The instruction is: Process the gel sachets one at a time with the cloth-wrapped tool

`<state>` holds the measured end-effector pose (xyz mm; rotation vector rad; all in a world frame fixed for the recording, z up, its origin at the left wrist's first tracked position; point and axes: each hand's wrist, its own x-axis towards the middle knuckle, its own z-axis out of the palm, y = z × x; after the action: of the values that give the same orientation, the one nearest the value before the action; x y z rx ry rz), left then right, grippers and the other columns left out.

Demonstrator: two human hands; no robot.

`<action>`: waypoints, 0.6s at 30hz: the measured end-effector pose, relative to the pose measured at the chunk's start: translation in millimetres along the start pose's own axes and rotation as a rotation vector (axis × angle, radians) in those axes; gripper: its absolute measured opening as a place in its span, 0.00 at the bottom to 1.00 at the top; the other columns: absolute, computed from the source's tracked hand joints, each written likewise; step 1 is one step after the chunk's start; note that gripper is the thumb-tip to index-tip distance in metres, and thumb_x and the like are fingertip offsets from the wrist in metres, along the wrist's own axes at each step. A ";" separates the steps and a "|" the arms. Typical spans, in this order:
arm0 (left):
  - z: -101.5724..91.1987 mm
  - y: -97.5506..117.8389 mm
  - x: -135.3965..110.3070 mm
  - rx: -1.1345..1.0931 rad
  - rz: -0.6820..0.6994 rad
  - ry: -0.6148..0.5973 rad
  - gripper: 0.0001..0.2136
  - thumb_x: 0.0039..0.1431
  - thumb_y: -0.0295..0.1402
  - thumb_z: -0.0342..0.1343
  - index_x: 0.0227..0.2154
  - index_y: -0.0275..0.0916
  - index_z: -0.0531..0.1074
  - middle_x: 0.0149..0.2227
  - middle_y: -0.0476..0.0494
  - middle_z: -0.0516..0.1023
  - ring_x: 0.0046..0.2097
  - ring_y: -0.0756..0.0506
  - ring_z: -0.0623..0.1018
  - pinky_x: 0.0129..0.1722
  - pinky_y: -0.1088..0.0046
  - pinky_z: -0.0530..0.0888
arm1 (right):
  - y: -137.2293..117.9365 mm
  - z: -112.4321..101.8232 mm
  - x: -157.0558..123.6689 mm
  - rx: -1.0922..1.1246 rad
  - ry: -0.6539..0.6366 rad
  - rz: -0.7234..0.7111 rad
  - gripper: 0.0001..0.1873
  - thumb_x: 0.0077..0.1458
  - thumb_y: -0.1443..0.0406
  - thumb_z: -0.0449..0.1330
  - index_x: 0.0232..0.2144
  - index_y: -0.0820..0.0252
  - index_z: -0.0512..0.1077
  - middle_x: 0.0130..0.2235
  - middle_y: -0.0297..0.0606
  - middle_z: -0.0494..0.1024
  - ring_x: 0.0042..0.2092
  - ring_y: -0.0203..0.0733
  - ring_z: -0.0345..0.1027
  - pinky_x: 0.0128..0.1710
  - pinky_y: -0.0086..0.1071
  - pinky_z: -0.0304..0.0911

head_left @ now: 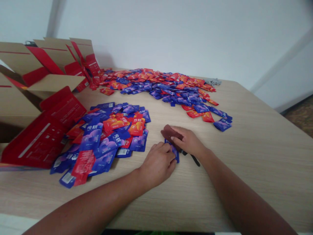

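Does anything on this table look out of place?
A grey clump at the back right of the far pile of red and blue packets. Its colour doesn't match; I can't tell what it is.

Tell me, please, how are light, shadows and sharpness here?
In the head view: soft light; a faint shadow on the wall beside the open cartons; large characters on the near sachets legible, small print on the red carton flap blurred.
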<state>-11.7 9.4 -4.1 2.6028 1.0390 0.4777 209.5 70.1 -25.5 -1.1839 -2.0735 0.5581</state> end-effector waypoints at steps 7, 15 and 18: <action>-0.8 -0.3 0.4 -0.004 0.008 -0.001 0.07 0.69 0.34 0.60 0.38 0.42 0.82 0.43 0.41 0.78 0.49 0.40 0.74 0.53 0.58 0.73 | 0.8 -2.4 -0.5 -0.028 0.041 -0.011 0.33 0.58 0.68 0.64 0.65 0.47 0.74 0.62 0.39 0.81 0.62 0.55 0.77 0.65 0.55 0.71; 2.3 -1.3 -0.8 -0.017 0.006 0.025 0.07 0.69 0.34 0.59 0.39 0.43 0.83 0.44 0.42 0.78 0.51 0.39 0.74 0.51 0.59 0.73 | -3.7 3.4 -4.2 0.002 -0.031 -0.140 0.28 0.55 0.68 0.64 0.58 0.49 0.79 0.59 0.40 0.83 0.60 0.54 0.79 0.64 0.52 0.72; 2.1 -1.1 -0.5 -0.022 0.003 0.026 0.07 0.70 0.34 0.59 0.38 0.42 0.82 0.44 0.42 0.78 0.51 0.39 0.74 0.52 0.58 0.73 | -5.1 1.5 -1.9 0.008 -0.029 -0.081 0.30 0.56 0.70 0.64 0.61 0.47 0.78 0.61 0.36 0.82 0.61 0.53 0.78 0.64 0.52 0.72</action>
<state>-11.9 9.5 -6.5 2.5861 1.0323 0.5226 206.1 65.9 -23.9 -1.0877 -2.1317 0.5471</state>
